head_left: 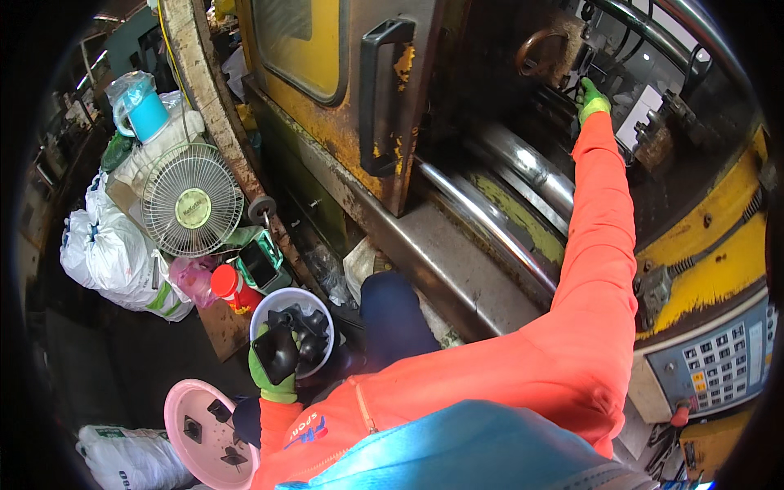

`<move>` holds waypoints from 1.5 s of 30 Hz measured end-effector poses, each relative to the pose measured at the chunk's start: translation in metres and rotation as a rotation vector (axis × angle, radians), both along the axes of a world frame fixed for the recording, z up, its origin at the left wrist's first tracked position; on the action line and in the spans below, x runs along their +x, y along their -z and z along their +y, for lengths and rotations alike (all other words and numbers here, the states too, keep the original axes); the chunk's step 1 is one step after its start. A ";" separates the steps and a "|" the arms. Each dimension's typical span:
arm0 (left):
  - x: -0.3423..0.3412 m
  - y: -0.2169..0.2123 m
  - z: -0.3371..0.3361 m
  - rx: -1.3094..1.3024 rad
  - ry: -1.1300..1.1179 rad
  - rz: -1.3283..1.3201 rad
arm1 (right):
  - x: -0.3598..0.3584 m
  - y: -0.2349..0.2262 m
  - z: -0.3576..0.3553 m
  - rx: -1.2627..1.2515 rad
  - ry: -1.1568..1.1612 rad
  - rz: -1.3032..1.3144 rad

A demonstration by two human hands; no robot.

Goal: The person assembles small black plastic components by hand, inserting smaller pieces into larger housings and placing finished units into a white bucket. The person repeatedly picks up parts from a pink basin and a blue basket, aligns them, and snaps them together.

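My left hand, in a green glove, grips a black molded part with a squarish flange and a rounded hollow. It is over the near side of a white bucket that has several dark rounded parts inside. My right arm stretches far forward into the open machine. The gloved right hand is beside metal fittings and a pale panel. Its fingers are small and partly hidden, so I cannot make out whether they hold anything.
The machine's yellow door has a black handle; shiny steel bars run beneath my right arm. A button panel is at right. A pink basin with several black parts, a red-lidded container and a fan are at left.
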State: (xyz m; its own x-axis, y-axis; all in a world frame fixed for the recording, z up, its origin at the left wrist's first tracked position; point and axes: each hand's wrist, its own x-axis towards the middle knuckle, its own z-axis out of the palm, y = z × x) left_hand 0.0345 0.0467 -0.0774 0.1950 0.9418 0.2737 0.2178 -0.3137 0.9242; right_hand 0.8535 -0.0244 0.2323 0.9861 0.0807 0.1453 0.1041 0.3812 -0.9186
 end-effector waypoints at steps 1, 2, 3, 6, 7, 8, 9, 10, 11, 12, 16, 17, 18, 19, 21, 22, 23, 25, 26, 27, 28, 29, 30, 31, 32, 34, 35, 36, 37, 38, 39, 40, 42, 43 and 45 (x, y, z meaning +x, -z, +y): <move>0.004 0.004 0.000 0.061 -0.018 -0.018 | 0.006 -0.001 0.007 -0.007 0.053 0.033; 0.008 0.008 0.000 0.109 -0.041 -0.025 | 0.014 -0.004 0.012 -0.001 0.106 -0.019; 0.010 0.012 0.000 0.112 -0.043 -0.049 | 0.021 -0.007 0.015 -0.017 0.129 -0.053; 0.018 0.021 0.002 0.040 -0.006 -0.164 | 0.047 -0.017 0.023 -0.010 0.116 -0.225; 0.018 0.021 0.004 -0.345 0.165 -0.627 | 0.056 -0.018 0.025 0.000 0.099 -0.293; 0.018 0.021 0.006 -0.743 0.171 -1.119 | 0.065 -0.021 0.028 0.011 0.103 -0.363; 0.020 0.020 0.010 -0.727 0.208 -1.145 | 0.073 -0.022 0.033 0.017 0.115 -0.351; 0.021 0.019 0.012 -0.711 0.245 -1.176 | 0.079 -0.025 0.037 0.034 0.119 -0.349; 0.022 0.017 0.015 -0.710 0.092 -1.111 | 0.083 -0.027 0.042 0.053 0.155 -0.349; 0.024 0.015 0.016 -0.708 0.136 -1.069 | 0.086 -0.029 0.044 -0.014 0.195 -0.307; 0.036 0.006 0.019 -0.706 0.256 -1.017 | 0.070 -0.037 0.037 -0.833 0.562 -0.506; 0.040 0.004 0.018 -0.746 0.193 -0.978 | 0.062 -0.038 0.034 -0.917 0.608 -0.594; 0.043 0.002 0.017 -0.758 0.147 -0.954 | 0.054 -0.037 0.032 -0.990 0.660 -0.691; 0.048 0.000 0.015 -0.790 0.172 -1.022 | 0.048 -0.036 0.030 -0.975 0.660 -0.715; 0.053 -0.004 0.013 -0.843 0.150 -0.985 | 0.042 -0.033 0.025 -0.926 0.685 -0.781; 0.053 -0.006 0.012 -0.860 0.191 -1.001 | 0.042 -0.032 0.022 -0.930 0.685 -0.751; 0.052 -0.008 0.010 -0.891 0.157 -0.998 | 0.045 -0.030 0.019 -0.930 0.686 -0.727; 0.047 -0.012 0.007 -0.907 0.077 -0.916 | 0.058 -0.027 0.009 -0.846 0.728 -0.670; 0.044 -0.015 0.005 -0.922 0.051 -0.884 | 0.065 -0.025 0.001 -0.773 0.775 -0.616; 0.041 -0.018 0.003 -0.920 0.028 -0.873 | 0.071 -0.024 -0.006 -0.698 0.708 -0.515; 0.039 -0.021 0.002 -0.886 0.062 -0.869 | 0.075 -0.024 -0.012 -0.573 0.711 -0.542; 0.038 -0.025 0.001 -0.878 0.082 -0.850 | 0.076 -0.024 -0.018 -0.465 0.750 -0.523; 0.039 -0.030 0.000 -0.900 0.026 -0.802 | 0.074 -0.025 -0.023 -0.366 0.740 -0.452; 0.041 -0.036 -0.002 -0.877 0.064 -0.796 | 0.068 -0.028 -0.029 -0.181 0.591 -0.423; 0.045 -0.043 -0.002 -0.870 0.135 -0.807 | 0.057 -0.031 -0.033 0.087 0.424 -0.457; 0.059 -0.059 -0.001 -0.898 0.366 -1.009 | 0.024 -0.042 -0.044 0.346 0.199 -0.391; 0.066 -0.068 0.000 -0.925 0.343 -0.953 | 0.003 -0.048 -0.050 0.402 0.056 -0.469; 0.076 -0.078 0.003 -0.974 0.314 -0.900 | -0.021 -0.054 -0.057 0.366 -0.035 -0.462; 0.083 -0.089 0.003 -0.918 0.372 -0.821 | -0.047 -0.060 -0.063 0.333 -0.090 -0.441; 0.091 -0.100 0.005 -0.884 0.422 -0.744 | -0.076 -0.062 -0.066 0.286 -0.143 -0.448; 0.102 -0.110 0.011 -0.947 0.536 -0.754 | -0.107 -0.061 -0.065 0.134 -0.125 -0.719; 0.111 -0.119 0.013 -1.007 0.643 -0.773 | -0.140 -0.059 -0.060 0.067 -0.204 -0.787; 0.125 -0.136 0.014 -0.925 0.898 -0.738 | -0.212 -0.057 -0.046 0.064 -0.577 -0.701; 0.131 -0.141 0.010 -0.744 0.877 -0.700 | -0.252 -0.046 -0.036 0.005 -0.703 -0.754; 0.134 -0.151 0.003 -0.472 0.839 -0.549 | -0.330 -0.023 -0.008 -0.173 -0.910 -0.793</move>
State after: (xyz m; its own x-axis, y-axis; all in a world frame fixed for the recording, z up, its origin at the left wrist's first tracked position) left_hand 0.1685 0.0501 0.0738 0.7822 0.6004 0.1668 -0.3748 0.2395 0.8956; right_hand 0.5233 -0.0320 0.2556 0.2024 0.7736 0.6004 0.4178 0.4863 -0.7675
